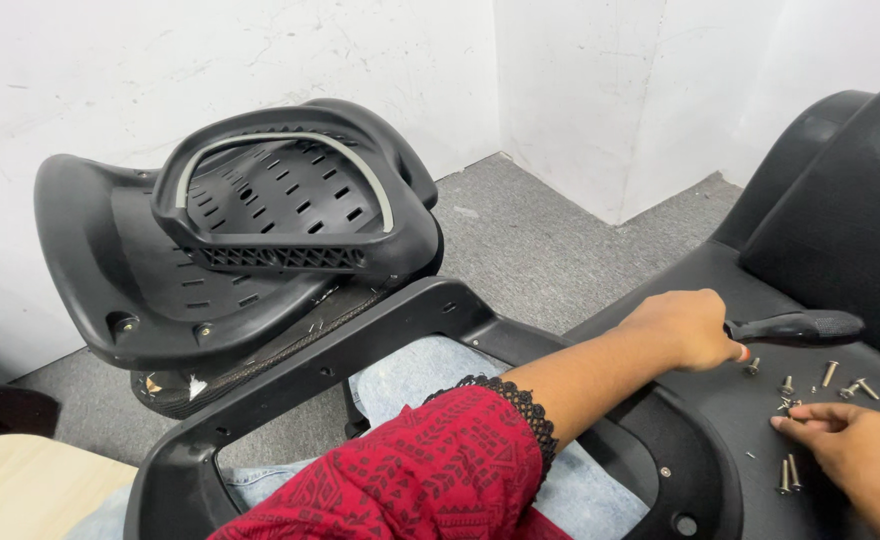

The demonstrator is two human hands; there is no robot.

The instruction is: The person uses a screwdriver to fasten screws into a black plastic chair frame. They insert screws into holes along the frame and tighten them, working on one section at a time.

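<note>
So my left hand [685, 330] is wrapped tight around a screwdriver [795, 325] with a black handle, holding it low over the black chair panel [740, 410]. My right hand [860, 450] is loosely open, fingertips resting right by the loose screws [790, 400] scattered across that panel, not gripping any as far as I can see. Over to the left, two black plastic seat shells [250, 240] sit stacked against the white wall [210, 70], on grey carpet [530, 240].
</note>
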